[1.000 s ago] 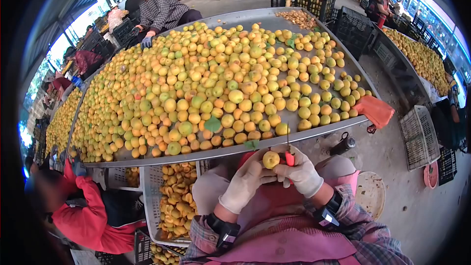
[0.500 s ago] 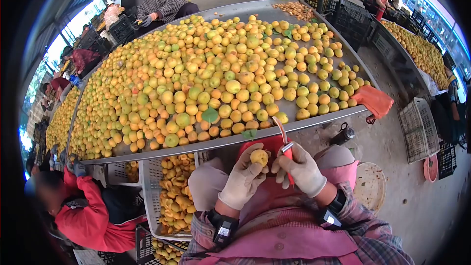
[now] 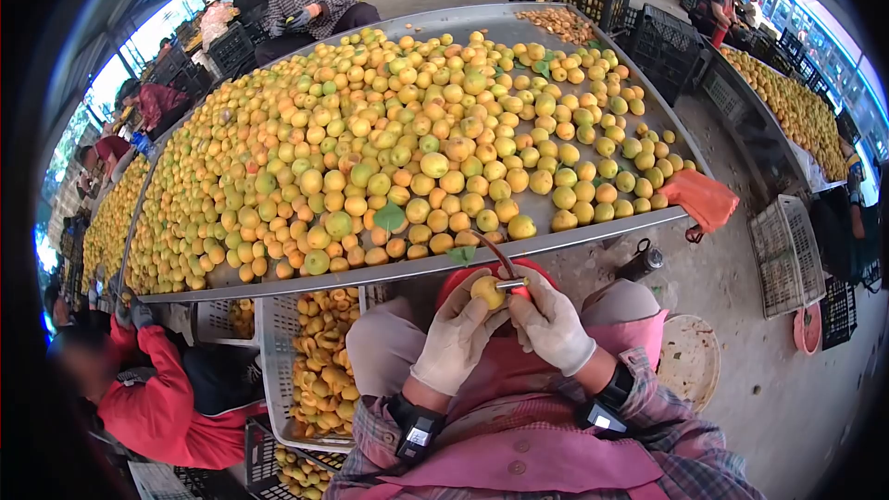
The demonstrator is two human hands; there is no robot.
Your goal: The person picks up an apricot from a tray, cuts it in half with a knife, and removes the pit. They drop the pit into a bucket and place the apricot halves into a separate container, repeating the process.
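Observation:
My left hand (image 3: 454, 341), in a pale glove, is closed around a yellow apricot (image 3: 486, 292) above my lap. In my gloved right hand (image 3: 556, 326) is a curved knife (image 3: 510, 283) with a red handle and a metal collar. The collar lies against the apricot's right side, while the thin curved end points up and away from me. Both hands are close together, just short of the near rim of a metal table (image 3: 407, 272). Heaped apricots (image 3: 361, 139) cover much of that table.
To my left, a white crate (image 3: 278, 361) holds split apricots (image 3: 324, 370). An orange cloth (image 3: 701, 199) hangs over the table's right corner. A dark bottle (image 3: 641, 261) and a round pale lid or basin (image 3: 690, 361) are at my right. A person in red (image 3: 176, 407) sits at left.
My right hand has brought the knife left and against the apricot. Its curved end has swung to the left. The view has shifted slightly.

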